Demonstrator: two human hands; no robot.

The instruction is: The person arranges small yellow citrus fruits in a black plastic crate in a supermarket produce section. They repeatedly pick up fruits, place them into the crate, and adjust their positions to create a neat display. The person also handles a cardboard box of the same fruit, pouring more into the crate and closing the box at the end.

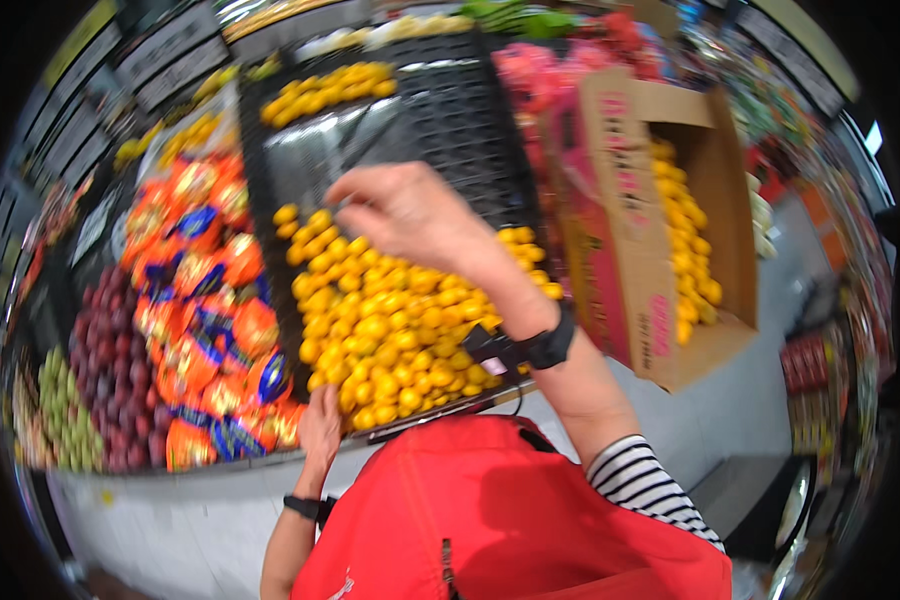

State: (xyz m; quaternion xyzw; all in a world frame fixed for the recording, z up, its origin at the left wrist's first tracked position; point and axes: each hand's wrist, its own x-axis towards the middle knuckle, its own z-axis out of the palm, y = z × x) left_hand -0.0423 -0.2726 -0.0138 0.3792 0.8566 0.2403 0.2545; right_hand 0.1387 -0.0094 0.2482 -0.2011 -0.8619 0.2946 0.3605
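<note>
A large pile of small yellow-orange fruits (375, 326) covers the near part of a black display tray (465, 142). Over the pile's far edge, my right hand (405, 214) is raised, blurred, its fingers bent with a gap between thumb and forefinger. Nothing shows in that gap, though the palm is hidden. My left hand (321, 427) lies against the pile's near left corner, its fingers partly hidden beside the fruit. Farther back, a separate row of the same fruits (330, 91) sits beyond a bare, shiny stretch of tray.
To the right, an open cardboard box (645, 247) leans on its side with more yellow fruits (686, 247) inside. On the left are orange-wrapped fruits (217, 330), dark red plums (112, 367) and green fruits (64, 409). Pink-wrapped goods (547, 64) stand behind the box.
</note>
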